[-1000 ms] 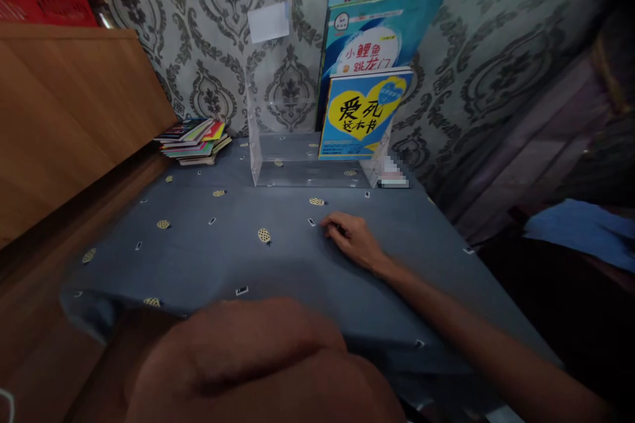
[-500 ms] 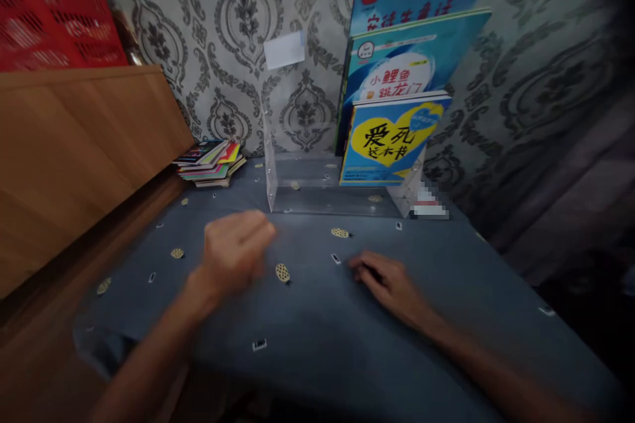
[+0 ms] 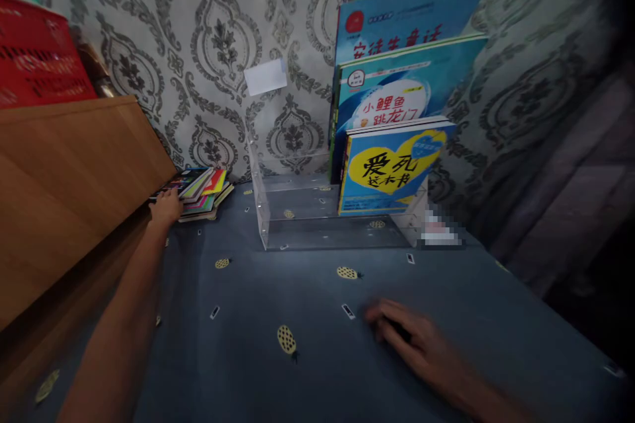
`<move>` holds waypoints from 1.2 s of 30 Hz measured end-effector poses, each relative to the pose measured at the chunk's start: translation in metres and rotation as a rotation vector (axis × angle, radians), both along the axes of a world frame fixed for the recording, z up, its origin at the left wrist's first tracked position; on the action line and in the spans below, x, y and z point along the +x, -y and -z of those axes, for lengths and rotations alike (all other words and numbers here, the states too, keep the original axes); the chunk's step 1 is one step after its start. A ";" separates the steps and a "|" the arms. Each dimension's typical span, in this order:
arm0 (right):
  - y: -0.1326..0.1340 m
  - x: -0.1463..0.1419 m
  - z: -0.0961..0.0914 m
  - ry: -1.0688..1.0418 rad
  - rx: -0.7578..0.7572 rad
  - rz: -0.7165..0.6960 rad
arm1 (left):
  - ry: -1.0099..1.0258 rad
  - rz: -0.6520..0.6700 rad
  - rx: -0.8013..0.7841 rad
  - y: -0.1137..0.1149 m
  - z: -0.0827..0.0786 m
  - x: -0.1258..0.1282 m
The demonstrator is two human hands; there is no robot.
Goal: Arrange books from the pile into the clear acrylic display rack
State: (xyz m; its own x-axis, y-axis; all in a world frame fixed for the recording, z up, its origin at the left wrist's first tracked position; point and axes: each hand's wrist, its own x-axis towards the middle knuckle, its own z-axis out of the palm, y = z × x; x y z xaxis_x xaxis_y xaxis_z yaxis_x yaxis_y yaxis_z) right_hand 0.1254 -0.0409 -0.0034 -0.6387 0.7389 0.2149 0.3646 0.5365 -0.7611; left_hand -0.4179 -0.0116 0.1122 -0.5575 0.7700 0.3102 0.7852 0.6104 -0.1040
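Head: left hand at edge of book stack, roomy tablecloth rightward.

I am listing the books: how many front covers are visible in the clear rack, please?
3, all on the right: a blue cover at the back, a teal cover in the middle, and a blue-and-yellow cover in front. More may be hidden behind them.

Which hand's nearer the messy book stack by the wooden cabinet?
Left. The left hand is at the near left edge of the book stack; the right hand is on the tablecloth, well away to the right.
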 end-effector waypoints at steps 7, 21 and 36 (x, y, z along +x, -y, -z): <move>-0.003 0.000 0.008 -0.028 -0.037 0.019 | -0.081 0.045 -0.109 -0.011 0.004 -0.023; -0.002 -0.001 0.004 -0.011 -0.046 0.023 | -0.146 0.027 -0.119 0.002 -0.018 -0.016; 0.000 -0.001 -0.002 0.000 -0.021 -0.015 | -0.010 -0.049 0.078 0.014 -0.032 0.003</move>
